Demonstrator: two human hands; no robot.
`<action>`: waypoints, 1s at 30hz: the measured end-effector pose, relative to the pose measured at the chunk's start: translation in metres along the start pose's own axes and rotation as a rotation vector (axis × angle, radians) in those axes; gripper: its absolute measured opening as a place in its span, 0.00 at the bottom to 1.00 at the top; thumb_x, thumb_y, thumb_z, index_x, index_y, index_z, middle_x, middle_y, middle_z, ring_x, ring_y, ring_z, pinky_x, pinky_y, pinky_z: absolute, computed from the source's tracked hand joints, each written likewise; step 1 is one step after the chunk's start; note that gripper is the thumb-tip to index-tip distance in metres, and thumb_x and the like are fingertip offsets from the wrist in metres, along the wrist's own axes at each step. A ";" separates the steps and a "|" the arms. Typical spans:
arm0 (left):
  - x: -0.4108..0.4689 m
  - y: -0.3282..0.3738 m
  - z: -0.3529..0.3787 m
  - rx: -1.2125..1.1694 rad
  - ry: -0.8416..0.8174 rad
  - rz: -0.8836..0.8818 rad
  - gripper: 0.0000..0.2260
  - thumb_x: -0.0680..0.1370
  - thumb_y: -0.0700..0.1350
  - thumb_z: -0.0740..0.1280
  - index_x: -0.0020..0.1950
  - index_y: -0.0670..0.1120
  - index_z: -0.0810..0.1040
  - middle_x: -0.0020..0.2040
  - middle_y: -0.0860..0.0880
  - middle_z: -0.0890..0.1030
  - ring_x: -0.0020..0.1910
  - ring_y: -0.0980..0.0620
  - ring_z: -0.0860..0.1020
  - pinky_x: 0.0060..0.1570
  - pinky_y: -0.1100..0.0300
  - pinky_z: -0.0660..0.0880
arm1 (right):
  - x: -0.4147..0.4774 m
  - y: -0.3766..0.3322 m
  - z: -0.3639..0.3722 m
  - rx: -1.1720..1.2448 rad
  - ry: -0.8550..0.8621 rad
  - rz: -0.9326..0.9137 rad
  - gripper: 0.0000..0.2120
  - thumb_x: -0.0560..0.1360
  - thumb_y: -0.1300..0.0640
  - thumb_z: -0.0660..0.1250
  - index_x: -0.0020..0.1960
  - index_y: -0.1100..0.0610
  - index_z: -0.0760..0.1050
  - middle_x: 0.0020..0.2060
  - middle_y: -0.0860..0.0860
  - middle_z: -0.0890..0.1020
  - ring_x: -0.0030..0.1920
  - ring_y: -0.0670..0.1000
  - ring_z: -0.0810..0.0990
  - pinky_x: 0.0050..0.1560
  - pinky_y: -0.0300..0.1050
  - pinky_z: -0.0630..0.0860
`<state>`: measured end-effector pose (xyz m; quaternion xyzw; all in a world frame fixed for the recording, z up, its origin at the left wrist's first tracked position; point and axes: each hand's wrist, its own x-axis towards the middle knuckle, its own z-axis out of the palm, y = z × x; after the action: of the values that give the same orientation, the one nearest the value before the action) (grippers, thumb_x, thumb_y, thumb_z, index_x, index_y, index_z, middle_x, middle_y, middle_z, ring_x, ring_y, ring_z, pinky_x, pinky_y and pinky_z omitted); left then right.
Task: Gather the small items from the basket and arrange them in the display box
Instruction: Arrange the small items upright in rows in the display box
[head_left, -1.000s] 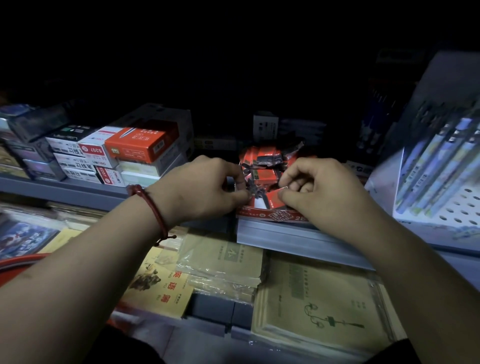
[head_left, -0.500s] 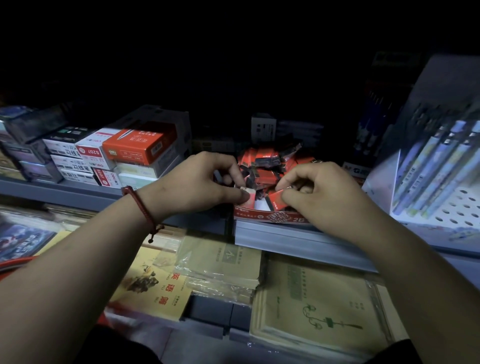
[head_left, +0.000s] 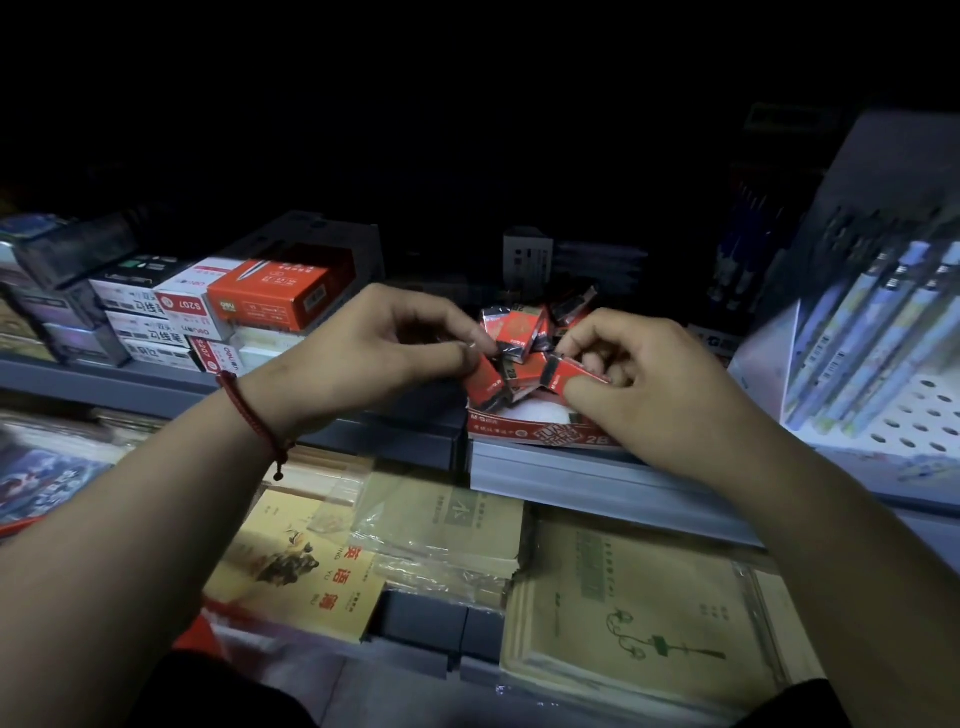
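Right hand has come up a touch since half a second ago, and a red eraser (head_left: 569, 370) now shows clear between its thumb and fingertips, where before those tips were down among the others. So here's how I'm placed: right hand (head_left: 644, 384) pinches that eraser, and left hand (head_left: 379, 353) has thumb and forefinger closed on the top corner of a leaning eraser (head_left: 483, 384) at the 9 o'clock side of the display box (head_left: 545, 441). Now the bit that counts, as I judge it. The bare white floor of the box lies at 6 o'clock from the right grip, just below it. The held eraser runs long axis roughly 9 to 3, while the ones stood along the front run nearer 12 to 6. So it wants about a quarter turn before going down. The right hand is the nearer one for that, and the left looks to be steadying the row. Each eraser is a small square-cornered block with a red sleeve, dark ends and glossy film catching the light, so probably slippery. The box looks like thin card, with a red printed lip and a white inside, perched on the grey shelf edge (head_left: 571, 473). At 12 o'clock in the box, the eraser pile (head_left: 519, 327) lies jumbled.
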<state>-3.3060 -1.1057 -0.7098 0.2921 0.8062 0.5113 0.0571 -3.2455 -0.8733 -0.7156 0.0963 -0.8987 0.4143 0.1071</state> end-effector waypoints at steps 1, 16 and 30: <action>-0.001 -0.001 -0.001 -0.024 0.010 -0.021 0.07 0.77 0.37 0.71 0.53 0.39 0.84 0.44 0.44 0.87 0.44 0.54 0.84 0.45 0.67 0.77 | 0.000 0.000 0.000 -0.005 0.001 -0.012 0.04 0.72 0.59 0.70 0.44 0.51 0.79 0.33 0.46 0.75 0.28 0.43 0.68 0.30 0.36 0.68; -0.008 0.005 -0.005 -0.296 0.042 -0.256 0.11 0.78 0.31 0.66 0.58 0.41 0.81 0.39 0.42 0.84 0.38 0.41 0.85 0.40 0.54 0.84 | 0.000 0.003 0.008 -0.063 -0.243 -0.093 0.05 0.76 0.57 0.66 0.42 0.50 0.72 0.25 0.45 0.71 0.29 0.44 0.67 0.37 0.48 0.71; -0.005 0.001 0.008 -0.038 0.103 -0.199 0.09 0.73 0.43 0.75 0.52 0.43 0.84 0.44 0.42 0.86 0.42 0.51 0.84 0.45 0.60 0.80 | 0.003 0.003 0.011 0.018 -0.138 0.023 0.06 0.80 0.57 0.63 0.45 0.55 0.74 0.21 0.45 0.69 0.24 0.43 0.64 0.28 0.37 0.63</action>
<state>-3.2986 -1.1012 -0.7139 0.1826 0.8232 0.5328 0.0716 -3.2507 -0.8799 -0.7237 0.1154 -0.9013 0.4158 0.0393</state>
